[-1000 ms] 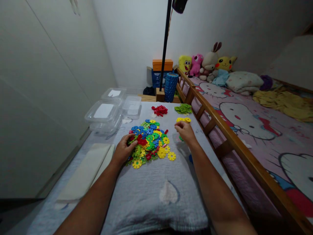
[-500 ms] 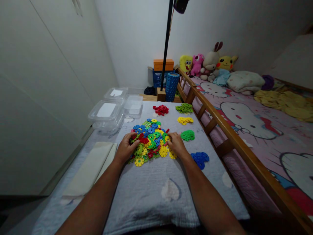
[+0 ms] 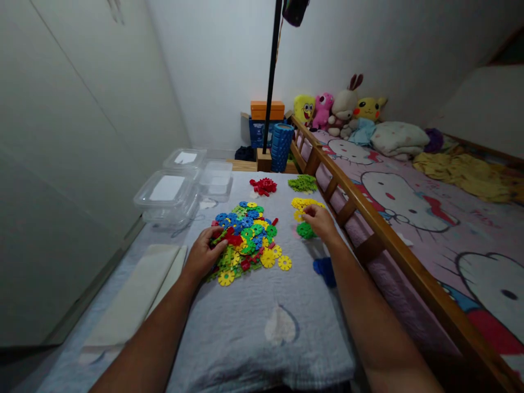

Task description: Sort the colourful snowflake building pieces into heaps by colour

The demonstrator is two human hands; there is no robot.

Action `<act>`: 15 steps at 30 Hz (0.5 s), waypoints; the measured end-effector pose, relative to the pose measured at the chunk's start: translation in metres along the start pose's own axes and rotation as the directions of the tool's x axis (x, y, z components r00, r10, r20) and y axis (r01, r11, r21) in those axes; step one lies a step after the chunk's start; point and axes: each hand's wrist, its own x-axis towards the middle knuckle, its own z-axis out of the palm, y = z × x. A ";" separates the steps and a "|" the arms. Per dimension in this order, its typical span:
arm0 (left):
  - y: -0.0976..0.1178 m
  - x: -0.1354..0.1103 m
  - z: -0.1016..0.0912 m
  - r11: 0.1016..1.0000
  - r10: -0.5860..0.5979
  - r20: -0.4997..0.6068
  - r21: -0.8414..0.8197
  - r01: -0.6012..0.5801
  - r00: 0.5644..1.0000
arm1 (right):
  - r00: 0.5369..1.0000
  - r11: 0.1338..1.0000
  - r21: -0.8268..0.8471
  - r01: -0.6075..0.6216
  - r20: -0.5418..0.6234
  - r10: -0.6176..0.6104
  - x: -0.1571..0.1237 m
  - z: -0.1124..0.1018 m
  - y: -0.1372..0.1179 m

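A mixed pile of flower-shaped plastic interlocking discs (image 3: pixel 249 232) lies on the cloth-covered table. My left hand (image 3: pixel 203 255) is at the pile's left edge, fingers and thumb curled around red interlocking discs (image 3: pixel 234 239), with some green beside them. My right hand (image 3: pixel 321 221) is over the sorted pieces on the right, fingertips pinching a yellow interlocking disc (image 3: pixel 298 215) at the near edge of the yellow group (image 3: pixel 305 203). Just below that hand is a green group (image 3: pixel 305 230). A blue group (image 3: pixel 325 270) is partly hidden by my right forearm.
Red pieces (image 3: pixel 264 186) and light-green pieces (image 3: pixel 302 183) lie at the table's far end. Clear plastic boxes (image 3: pixel 167 191) and a folded pale cloth (image 3: pixel 135 295) are on the left. A wooden bed rail (image 3: pixel 360 204) runs along the right side. A black pole (image 3: pixel 271 82) stands behind.
My right hand has left the pile's right side and moved right and away to the yellow group, carrying a yellow disc. My left hand stays at the pile. The view has shifted slightly.
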 end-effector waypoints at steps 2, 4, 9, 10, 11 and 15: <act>-0.001 0.000 0.000 1.000 -0.001 0.004 0.009 0.001 1.000 | 0.991 0.996 -0.011 -0.086 -0.105 0.085 0.023 -0.015 0.017; -0.002 0.000 0.000 1.000 -0.006 0.005 0.015 0.006 1.000 | 0.967 0.979 -0.009 -0.205 -0.158 0.202 0.042 -0.023 0.032; -0.004 0.000 0.001 1.000 -0.015 -0.001 0.022 0.015 1.000 | 0.922 0.937 0.024 -0.349 -0.170 0.348 0.065 -0.017 0.059; -0.004 0.000 0.001 1.000 -0.015 -0.001 0.019 0.015 1.000 | 0.922 0.936 0.014 -0.353 -0.166 0.350 0.067 -0.014 0.063; -0.003 0.000 0.000 1.000 -0.014 0.000 0.016 0.014 1.000 | 0.922 0.935 -0.006 -0.355 -0.164 0.349 0.069 -0.010 0.066; 0.000 -0.001 -0.001 1.000 -0.020 0.008 0.013 0.020 1.000 | 0.941 0.941 -0.116 -0.319 -0.156 0.299 0.078 -0.003 0.077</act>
